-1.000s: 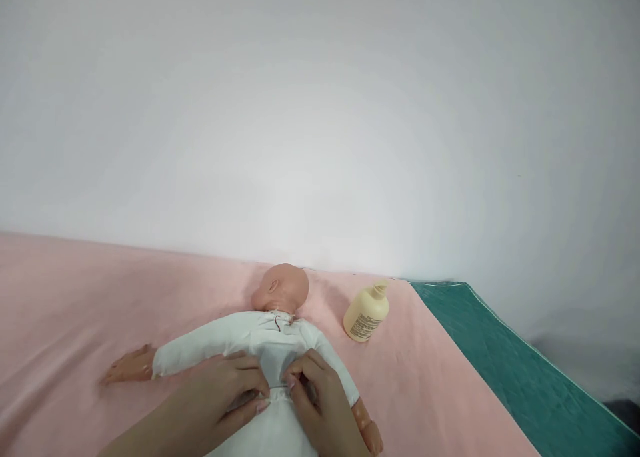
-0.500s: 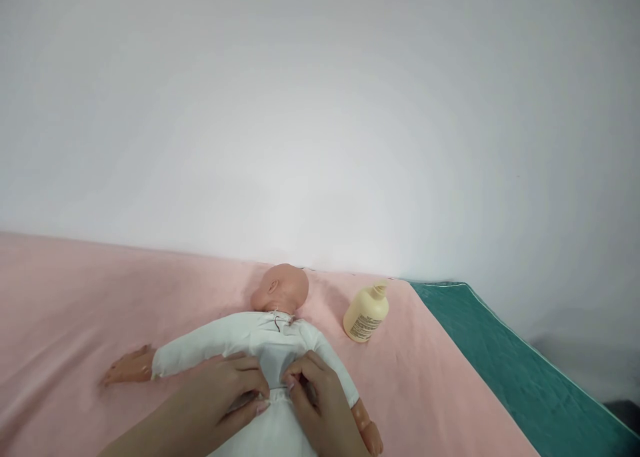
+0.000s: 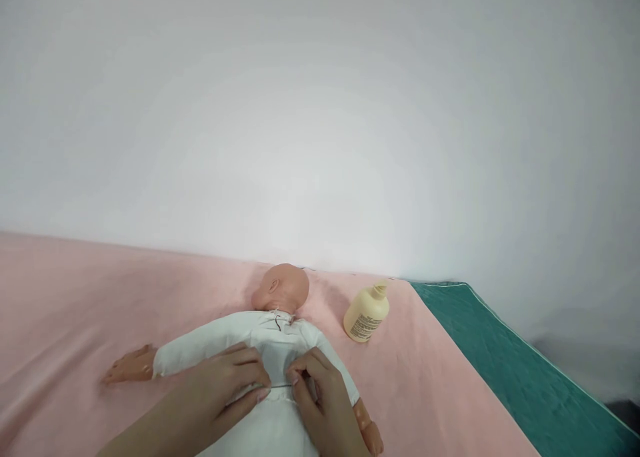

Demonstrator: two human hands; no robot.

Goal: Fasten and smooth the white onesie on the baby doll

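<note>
We position both hands over the doll (image 3: 275, 337), which lies on the pink sheet (image 3: 425, 390) with its head (image 3: 287, 287) beyond our hands. The doll's trunk extends between and below our hands, running out of the lower edge of the view.

Left hand (image 3: 237, 380): we hold the fingers curled, with the thumb brought close to them, and pinch the waist cloth (image 3: 281, 395) of the doll. The exact contact is hidden by the fingers.

Right hand (image 3: 324, 391): we hold the thumb and index finger together at the tips, the other fingers bent, and pinch the same waist cloth. A small gap shows within the curl of this hand.

Between the two hands, a thin dark line (image 3: 281, 385) runs across the trunk, level with the fingertips. Just above it lies a grey area (image 3: 277, 362) of the doll.

One white sleeve (image 3: 205, 342) reaches out to the left beyond our left hand and ends in a plastic palm (image 3: 130, 365). The other sleeve passes just to the right of our right hand.

A yellow bottle (image 3: 367, 315) stands beyond and to the right of our right hand, apart from it. Farther right lies a green cloth (image 3: 505, 363). A pale wall (image 3: 320, 123) rises behind everything.
</note>
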